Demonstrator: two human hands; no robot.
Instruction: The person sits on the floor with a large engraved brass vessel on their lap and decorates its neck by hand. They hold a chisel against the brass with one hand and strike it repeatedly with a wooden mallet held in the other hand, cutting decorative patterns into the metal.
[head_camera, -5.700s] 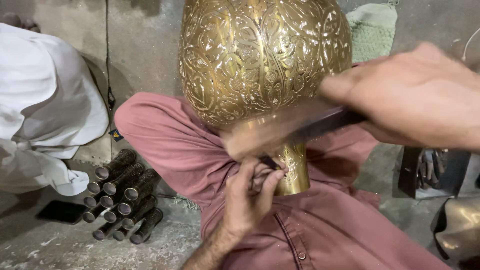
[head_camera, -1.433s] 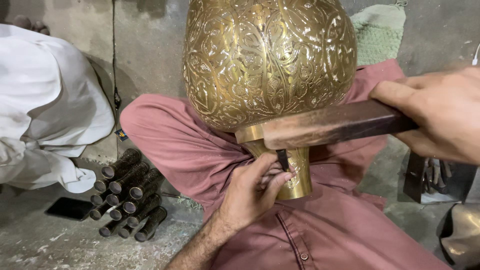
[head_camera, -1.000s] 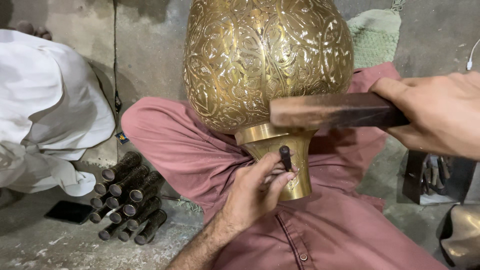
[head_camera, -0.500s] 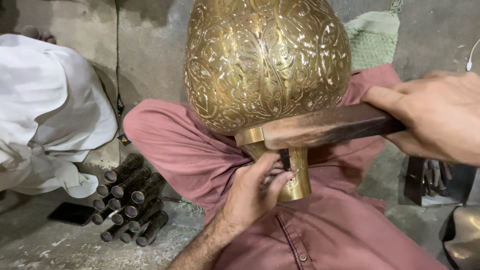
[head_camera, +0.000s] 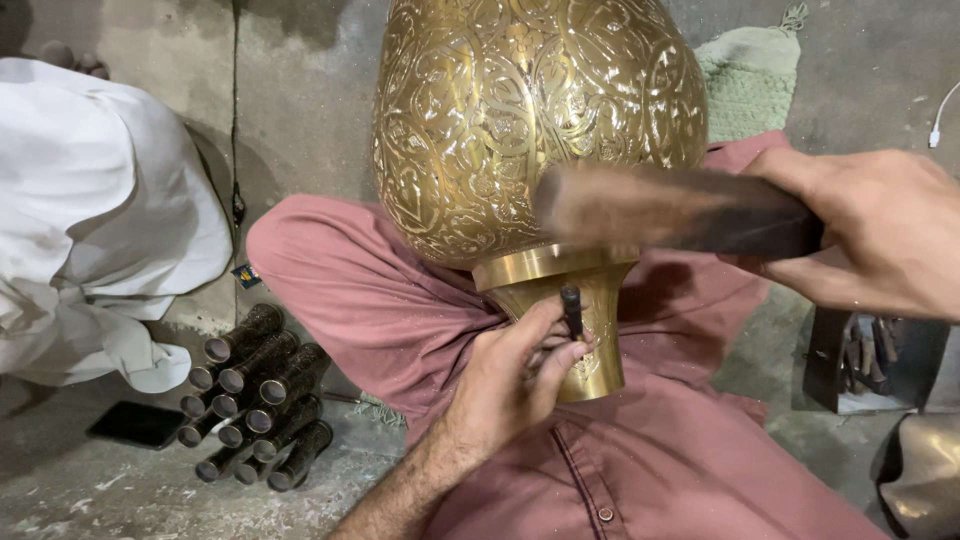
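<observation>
Two hands are at work in the head view. Our left hand (head_camera: 515, 375) pinches a small dark chisel (head_camera: 572, 310) upright against the neck of a large engraved brass vase (head_camera: 530, 130), which lies inverted across our lap on the dusty-pink garment (head_camera: 340, 300). Our right hand (head_camera: 880, 235) closes its grip around a wooden mallet (head_camera: 670, 208), blurred, raised just above the chisel's top and apart from it. On the floor at left lies a stack of dark metal tubes (head_camera: 255, 390), near a dark phone (head_camera: 135, 425) and a seated person in white cloth (head_camera: 100, 230).
</observation>
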